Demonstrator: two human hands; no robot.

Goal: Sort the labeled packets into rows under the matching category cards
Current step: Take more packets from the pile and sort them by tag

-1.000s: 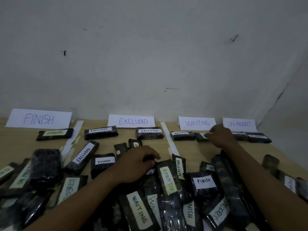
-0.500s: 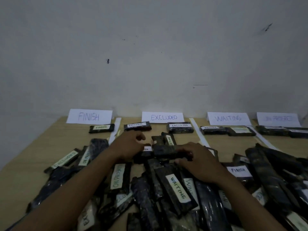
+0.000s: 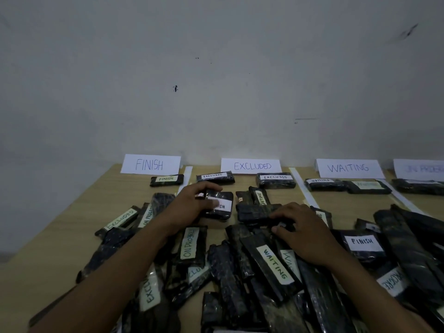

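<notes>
Currently on the wooden table [image 3: 48,236], left to right: FINISH card [image 3: 151,164] standing against the wall [image 3: 216,80], with one sorted FINISH packet [image 3: 167,180] lying just in front of it. A paper strip [image 3: 186,175] marks the column's right edge. Left hand [image 3: 189,205]: fingers curled over the far edge of a held packet [image 3: 219,205], its white label half covered and showing the end of FINISH. This packet sits between the FINISH and EXCLUDED columns, just beyond the heap; whether it is clear of the table cannot be told. EXCLUDED card [image 3: 251,166], with a left EXCLUDED packet [image 3: 215,177] and a right EXCLUDED packet [image 3: 275,180] in a row beneath it. Right hand [image 3: 305,233]: fingers bent over the near end of a dark packet [image 3: 257,212] with no label showing, thumb tucked at its near edge, at the heap's far side. WAITING card [image 3: 348,168], two WAITING packets [image 3: 323,184] touching end to end below it. ON PROGRESS card [image 3: 420,168], cut by the frame, one ON PROGRESS packet [image 3: 418,186] beneath. Unsorted heap of packets [image 3: 264,272] fills the near table, labels mixed and facing all ways.
</notes>
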